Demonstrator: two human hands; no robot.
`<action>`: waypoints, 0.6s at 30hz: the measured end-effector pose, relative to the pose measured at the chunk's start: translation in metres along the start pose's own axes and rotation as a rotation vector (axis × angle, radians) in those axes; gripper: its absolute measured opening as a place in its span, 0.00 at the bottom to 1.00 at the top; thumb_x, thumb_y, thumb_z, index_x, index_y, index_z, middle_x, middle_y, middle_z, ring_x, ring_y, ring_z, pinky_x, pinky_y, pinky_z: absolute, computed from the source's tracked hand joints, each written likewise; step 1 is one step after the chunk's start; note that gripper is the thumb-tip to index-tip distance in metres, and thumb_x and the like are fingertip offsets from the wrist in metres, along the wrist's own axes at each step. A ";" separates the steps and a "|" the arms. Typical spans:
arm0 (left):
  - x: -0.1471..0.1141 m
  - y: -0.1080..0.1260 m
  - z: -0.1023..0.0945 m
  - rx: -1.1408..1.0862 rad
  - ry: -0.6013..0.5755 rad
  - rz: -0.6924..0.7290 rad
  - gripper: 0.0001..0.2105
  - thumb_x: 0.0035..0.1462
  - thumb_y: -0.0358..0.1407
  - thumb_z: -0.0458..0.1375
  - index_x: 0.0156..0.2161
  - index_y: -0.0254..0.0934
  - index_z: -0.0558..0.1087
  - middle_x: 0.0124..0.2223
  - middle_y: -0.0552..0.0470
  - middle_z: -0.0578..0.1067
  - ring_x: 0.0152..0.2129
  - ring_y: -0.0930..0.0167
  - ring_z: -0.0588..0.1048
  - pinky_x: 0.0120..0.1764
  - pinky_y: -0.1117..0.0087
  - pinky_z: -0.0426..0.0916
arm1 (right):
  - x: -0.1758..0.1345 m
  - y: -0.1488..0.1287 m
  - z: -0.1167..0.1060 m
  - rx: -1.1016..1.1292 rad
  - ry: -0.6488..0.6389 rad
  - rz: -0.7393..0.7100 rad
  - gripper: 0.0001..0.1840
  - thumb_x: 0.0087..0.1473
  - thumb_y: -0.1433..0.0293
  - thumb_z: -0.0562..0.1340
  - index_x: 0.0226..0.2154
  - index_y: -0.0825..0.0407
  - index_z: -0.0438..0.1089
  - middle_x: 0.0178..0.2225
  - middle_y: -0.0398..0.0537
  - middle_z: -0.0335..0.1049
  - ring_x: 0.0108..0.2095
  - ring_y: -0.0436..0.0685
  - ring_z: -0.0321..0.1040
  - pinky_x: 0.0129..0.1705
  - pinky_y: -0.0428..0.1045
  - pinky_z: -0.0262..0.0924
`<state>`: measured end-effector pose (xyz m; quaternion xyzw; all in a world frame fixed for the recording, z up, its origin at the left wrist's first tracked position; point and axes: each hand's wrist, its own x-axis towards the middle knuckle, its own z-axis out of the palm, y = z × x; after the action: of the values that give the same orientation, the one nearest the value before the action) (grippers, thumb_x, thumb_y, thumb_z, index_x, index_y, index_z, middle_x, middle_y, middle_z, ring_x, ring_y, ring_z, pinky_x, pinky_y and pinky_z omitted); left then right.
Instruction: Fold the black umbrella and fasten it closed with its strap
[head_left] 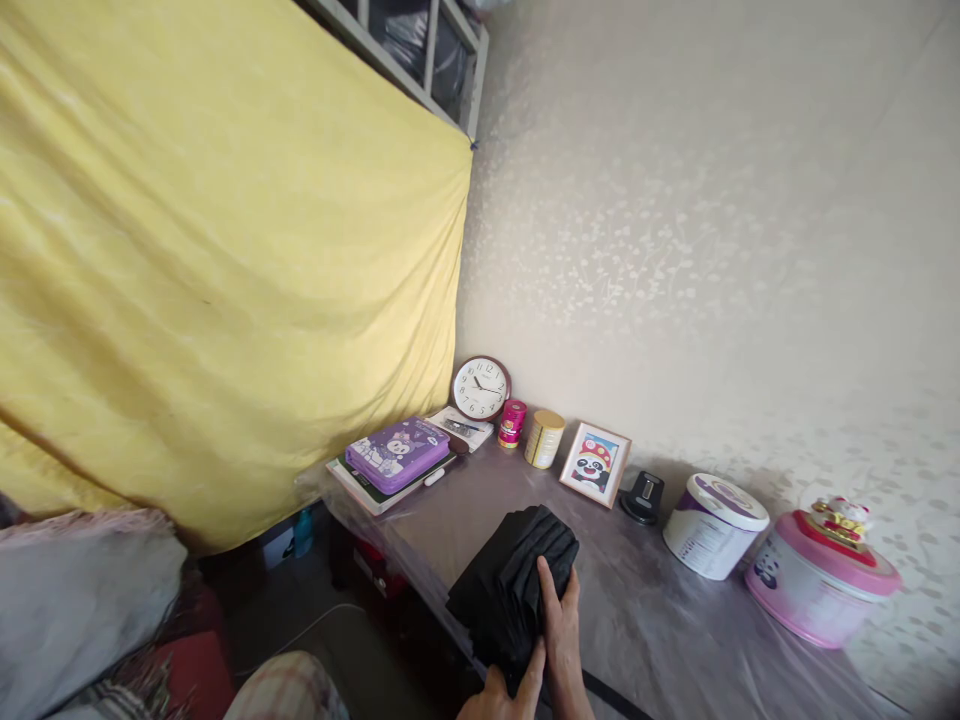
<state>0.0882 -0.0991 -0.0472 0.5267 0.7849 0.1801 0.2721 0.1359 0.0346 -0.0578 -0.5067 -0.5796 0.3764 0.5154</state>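
A black folding umbrella (510,590), its fabric panels gathered in loose pleats, is held above the near edge of the table. My right hand (562,630) presses along its right side, thumb and fingers closed against the folds. Low in the view, my left hand (504,697) grips the umbrella's lower end, with part of that hand cut off by the frame's bottom edge. Any handle is hidden by the fabric and the hands.
On the plastic-covered table (615,605) stand a purple case (397,455), wall clock (481,388), pink can (512,424), yellow-lidded can (544,440), picture frame (595,463), black stand (642,498), white tub (715,528) and pink tub (817,580). A yellow curtain (247,250) hangs left.
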 end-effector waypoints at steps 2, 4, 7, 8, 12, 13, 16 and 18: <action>0.002 -0.001 0.005 -0.016 0.025 0.006 0.28 0.53 0.29 0.43 0.59 0.52 0.51 0.45 0.36 0.70 0.34 0.53 0.74 0.34 0.58 0.65 | 0.000 -0.007 0.000 0.040 -0.016 0.068 0.43 0.43 0.49 0.60 0.55 0.57 0.56 0.45 0.54 0.71 0.46 0.64 0.67 0.42 0.53 0.64; 0.003 -0.001 0.007 -0.035 0.032 0.009 0.27 0.53 0.30 0.44 0.59 0.51 0.52 0.46 0.36 0.70 0.35 0.53 0.74 0.34 0.58 0.65 | -0.001 -0.013 -0.002 0.081 -0.026 0.154 0.44 0.40 0.49 0.62 0.55 0.57 0.57 0.43 0.54 0.72 0.43 0.64 0.69 0.40 0.53 0.65; -0.001 -0.003 0.000 -0.053 -0.024 0.031 0.27 0.53 0.32 0.45 0.59 0.51 0.54 0.49 0.37 0.69 0.37 0.53 0.74 0.36 0.58 0.65 | -0.006 -0.025 -0.007 0.156 -0.028 0.247 0.44 0.38 0.51 0.64 0.55 0.56 0.57 0.40 0.51 0.74 0.41 0.63 0.70 0.37 0.52 0.66; -0.004 -0.004 -0.005 -0.084 -0.041 0.048 0.27 0.53 0.33 0.47 0.59 0.51 0.54 0.50 0.39 0.68 0.38 0.54 0.74 0.38 0.58 0.65 | -0.008 -0.031 -0.008 0.195 -0.036 0.271 0.44 0.38 0.52 0.64 0.55 0.56 0.57 0.39 0.50 0.74 0.39 0.63 0.71 0.37 0.52 0.66; -0.020 -0.010 -0.024 -0.433 -0.066 0.176 0.37 0.44 0.32 0.57 0.60 0.49 0.52 0.50 0.45 0.69 0.39 0.62 0.72 0.42 0.65 0.63 | -0.015 -0.054 -0.015 0.431 -0.127 0.390 0.42 0.40 0.54 0.64 0.55 0.56 0.57 0.38 0.50 0.75 0.37 0.62 0.72 0.36 0.52 0.67; -0.023 -0.011 -0.026 -0.586 -0.051 0.158 0.36 0.43 0.33 0.58 0.59 0.46 0.52 0.46 0.47 0.71 0.36 0.66 0.73 0.40 0.69 0.63 | -0.016 -0.060 -0.016 0.478 -0.145 0.414 0.41 0.41 0.54 0.63 0.55 0.56 0.56 0.38 0.50 0.75 0.37 0.62 0.72 0.37 0.53 0.67; -0.029 -0.014 -0.027 -1.005 -0.072 0.043 0.30 0.43 0.41 0.60 0.51 0.38 0.56 0.32 0.52 0.74 0.25 0.73 0.71 0.31 0.73 0.62 | -0.019 -0.073 -0.019 0.533 -0.157 0.427 0.40 0.43 0.54 0.62 0.56 0.55 0.56 0.40 0.50 0.74 0.38 0.61 0.72 0.37 0.53 0.66; -0.029 -0.013 -0.022 -1.194 -0.170 -0.006 0.26 0.41 0.48 0.60 0.43 0.37 0.61 0.26 0.54 0.72 0.21 0.74 0.69 0.29 0.73 0.61 | -0.022 -0.079 -0.020 0.550 -0.162 0.415 0.40 0.44 0.54 0.61 0.57 0.54 0.55 0.41 0.50 0.74 0.38 0.61 0.72 0.37 0.53 0.66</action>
<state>0.0738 -0.1310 -0.0302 0.2934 0.5250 0.5462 0.5831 0.1382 -0.0049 0.0170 -0.4242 -0.3803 0.6541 0.4975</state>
